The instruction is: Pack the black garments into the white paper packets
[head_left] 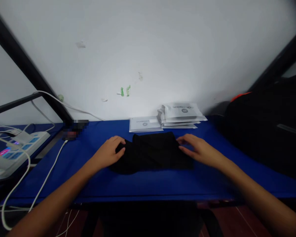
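A folded piece of black cloth (153, 151) lies flat on the blue tabletop (150, 187) in front of me. Its left end is rounded and a raised fold runs across its middle. At that left end rests my left hand (110, 151), thumb and fingers apart, touching the fabric. My right hand (194, 147) is at the opposite end, its fingertips on or just over the cloth's edge and the thumb spread from the fingers. Neither hand visibly grips the fabric.
Behind the cloth lies a stack of white printed packets (184, 113), with a single packet (145, 124) beside it. A large black bag (266, 128) fills the right side. On the left are a white power strip (24, 151), cables and a pixelated dark object (75, 130) near the wall.
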Motion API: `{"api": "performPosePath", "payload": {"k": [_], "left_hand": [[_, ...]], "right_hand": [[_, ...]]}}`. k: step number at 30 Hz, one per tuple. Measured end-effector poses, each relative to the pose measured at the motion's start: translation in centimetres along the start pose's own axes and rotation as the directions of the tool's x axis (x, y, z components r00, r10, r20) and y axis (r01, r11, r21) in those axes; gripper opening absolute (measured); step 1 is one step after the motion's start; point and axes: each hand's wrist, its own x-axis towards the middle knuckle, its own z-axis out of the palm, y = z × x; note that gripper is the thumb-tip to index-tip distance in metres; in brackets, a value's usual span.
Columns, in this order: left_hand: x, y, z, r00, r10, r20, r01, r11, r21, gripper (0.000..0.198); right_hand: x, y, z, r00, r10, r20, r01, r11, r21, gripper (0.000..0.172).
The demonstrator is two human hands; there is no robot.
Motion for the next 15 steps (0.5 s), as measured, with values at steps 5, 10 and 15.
{"api": "performPosePath", "payload": {"k": [5,10,15], "left_hand": [[5.8,-2.1,2.9,0.99,-0.089,0.106,0.08,0.993,0.087,0.035],[7.7,-1.7,4.2,0.991,-0.066,0.119,0.057,0.995,0.077,0.02],[5.9,0.2,2.5,0.999,-0.037,0.035,0.035,0.998,0.051,0.011]], "right_hand": [[4.3,4.6,3.4,1.0,-0.023,0.007,0.024,0.986,-0.165,0.035],[6.0,5.4,4.2,0.997,-0.068,0.03,0.072,0.984,-0.162,0.024],[4.7,3.7,2.1,0.988,-0.15,-0.041,0.144,0.982,-0.124,0.016]]}}
